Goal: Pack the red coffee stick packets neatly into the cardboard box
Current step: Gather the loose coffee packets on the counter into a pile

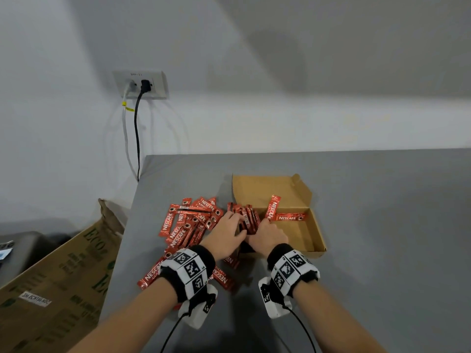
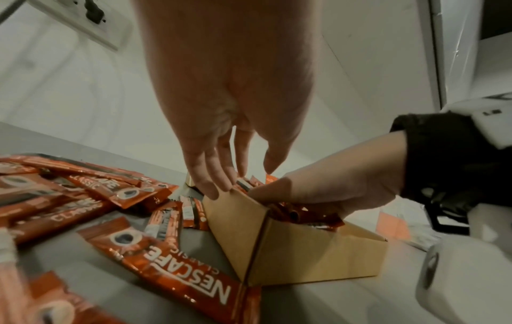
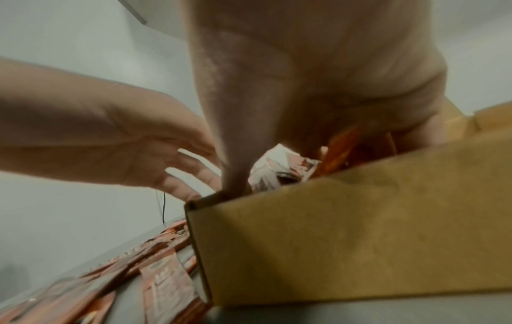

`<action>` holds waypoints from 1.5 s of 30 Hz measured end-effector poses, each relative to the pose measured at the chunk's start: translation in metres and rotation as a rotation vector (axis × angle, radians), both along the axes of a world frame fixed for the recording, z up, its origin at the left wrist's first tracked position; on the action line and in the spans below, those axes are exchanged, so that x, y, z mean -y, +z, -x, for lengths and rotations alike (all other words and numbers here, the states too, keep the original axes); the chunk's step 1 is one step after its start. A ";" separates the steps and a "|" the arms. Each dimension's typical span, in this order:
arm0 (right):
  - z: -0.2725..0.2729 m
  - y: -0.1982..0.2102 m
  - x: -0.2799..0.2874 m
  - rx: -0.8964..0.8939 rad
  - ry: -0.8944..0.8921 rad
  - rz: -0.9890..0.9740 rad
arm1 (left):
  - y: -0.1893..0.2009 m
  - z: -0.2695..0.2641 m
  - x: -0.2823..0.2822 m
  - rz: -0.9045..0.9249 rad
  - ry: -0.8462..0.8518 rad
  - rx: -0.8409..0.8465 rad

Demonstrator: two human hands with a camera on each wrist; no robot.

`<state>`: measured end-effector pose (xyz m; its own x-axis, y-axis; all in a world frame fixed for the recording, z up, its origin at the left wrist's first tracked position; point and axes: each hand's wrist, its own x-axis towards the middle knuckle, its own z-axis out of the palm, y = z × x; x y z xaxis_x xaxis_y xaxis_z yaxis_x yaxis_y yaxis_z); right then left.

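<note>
An open cardboard box (image 1: 318, 234) lies on the grey table, its lid flap raised at the back. A bundle of red coffee stick packets (image 1: 248, 216) stands on edge at the box's left end. My right hand (image 1: 267, 233) grips this bundle inside the box, thumb (image 3: 235, 171) down in the near left corner. My left hand (image 1: 228, 229) has its straight fingers (image 2: 210, 175) against the bundle and the box's left wall (image 2: 232, 219). Two more packets (image 1: 289, 217) lie loose inside at the back. A loose pile of packets (image 1: 188, 222) is spread left of the box.
More packets (image 1: 150, 276) lie by my left wrist near the table's left edge (image 1: 128, 233). A large brown carton (image 1: 63, 284) stands below that edge. A wall socket (image 1: 141, 84) with two cables hangs behind. Bare grey tabletop (image 1: 382, 225) stretches right of the box.
</note>
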<state>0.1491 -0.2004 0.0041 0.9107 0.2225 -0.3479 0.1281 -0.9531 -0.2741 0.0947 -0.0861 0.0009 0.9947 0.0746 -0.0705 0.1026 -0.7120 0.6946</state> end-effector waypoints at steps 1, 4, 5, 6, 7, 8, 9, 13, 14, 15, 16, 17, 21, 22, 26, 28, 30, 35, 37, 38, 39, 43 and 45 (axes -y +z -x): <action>-0.001 0.001 0.000 0.007 0.012 -0.002 | 0.000 -0.001 0.000 -0.003 0.009 0.008; -0.001 0.007 0.002 0.053 0.068 0.026 | -0.001 -0.003 0.000 -0.032 0.017 0.037; -0.001 0.008 0.004 0.056 0.085 0.038 | -0.002 -0.003 0.000 -0.053 0.014 0.051; -0.001 0.010 0.006 0.052 0.099 0.038 | -0.003 -0.004 0.000 -0.075 0.010 0.066; -0.003 0.011 0.009 0.033 0.100 0.024 | -0.004 -0.005 0.001 -0.096 0.004 0.078; -0.006 0.011 0.014 0.010 0.090 -0.009 | -0.004 -0.005 0.001 -0.112 -0.003 0.089; -0.010 0.011 0.019 -0.018 0.066 -0.062 | -0.003 -0.005 0.002 -0.130 -0.009 0.104; -0.032 0.010 0.039 0.010 -0.128 -0.266 | -0.002 -0.007 0.003 -0.204 -0.012 0.099; -0.037 0.009 0.043 0.048 -0.167 -0.270 | -0.003 -0.008 0.004 -0.212 -0.016 0.075; -0.041 0.006 0.045 0.069 -0.195 -0.264 | -0.004 -0.009 0.005 -0.218 -0.027 0.046; -0.044 0.001 0.046 0.077 -0.210 -0.258 | -0.004 -0.010 0.006 -0.222 -0.043 0.017; -0.045 -0.003 0.045 0.066 -0.220 -0.255 | -0.004 -0.011 0.007 -0.225 -0.060 -0.003; -0.046 -0.015 0.041 0.023 -0.258 -0.299 | -0.004 -0.014 0.007 -0.257 -0.085 0.025; -0.047 -0.016 0.040 0.032 -0.264 -0.302 | -0.005 -0.015 0.006 -0.269 -0.096 0.035; -0.047 -0.020 0.039 0.014 -0.198 -0.287 | -0.010 -0.019 0.004 -0.391 -0.182 0.009; -0.048 -0.020 0.041 -0.041 -0.106 -0.284 | -0.011 -0.021 0.002 -0.461 -0.224 0.008; -0.050 -0.018 0.047 -0.024 -0.067 -0.298 | -0.011 -0.022 0.000 -0.501 -0.265 0.013; -0.060 -0.009 0.069 0.093 -0.106 -0.265 | -0.010 -0.023 -0.003 -0.472 -0.252 0.048; -0.058 -0.010 0.070 -0.039 0.005 -0.193 | -0.011 -0.025 -0.001 -0.506 -0.287 0.054; -0.057 -0.012 0.069 -0.096 0.048 -0.176 | -0.011 -0.026 0.001 -0.520 -0.315 0.047; -0.056 -0.013 0.067 -0.125 0.078 -0.157 | -0.012 -0.027 0.001 -0.527 -0.340 0.029; -0.052 -0.017 0.062 -0.113 0.135 -0.111 | -0.017 -0.030 -0.002 -0.533 -0.368 -0.044; -0.053 -0.017 0.063 -0.131 0.141 -0.112 | -0.019 -0.030 -0.003 -0.494 -0.360 -0.046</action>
